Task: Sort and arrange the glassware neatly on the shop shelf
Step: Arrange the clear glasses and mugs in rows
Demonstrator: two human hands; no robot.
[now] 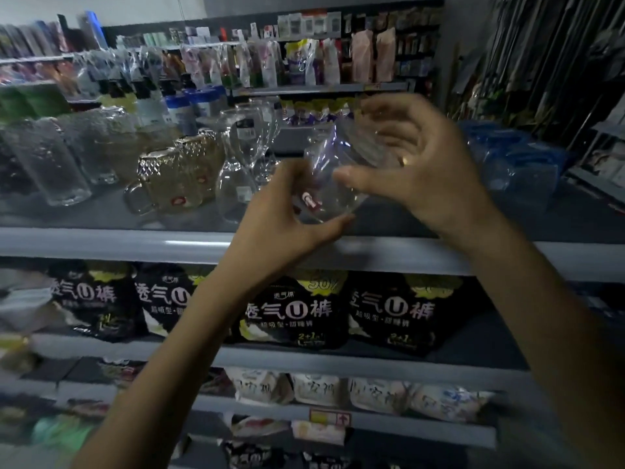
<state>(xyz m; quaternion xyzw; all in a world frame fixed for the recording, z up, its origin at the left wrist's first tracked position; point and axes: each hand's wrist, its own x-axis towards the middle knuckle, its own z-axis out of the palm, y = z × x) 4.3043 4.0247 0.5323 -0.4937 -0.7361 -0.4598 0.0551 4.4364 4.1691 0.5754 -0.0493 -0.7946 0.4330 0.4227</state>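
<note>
1. The left hand (280, 218) grips a clear glass (333, 184) by its base; the right hand (422, 170) curls round its upper side.
2. The glass tilts, base toward the left hand, above the shelf (135, 243) edge.

Both forearms (189, 336) are bare; the right hand (426, 164) wears a gold ring (404, 161).

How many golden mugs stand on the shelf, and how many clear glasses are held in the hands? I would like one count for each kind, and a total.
golden mugs: 2
clear glass, held by the left hand and the right hand: 1
Total: 3
</note>
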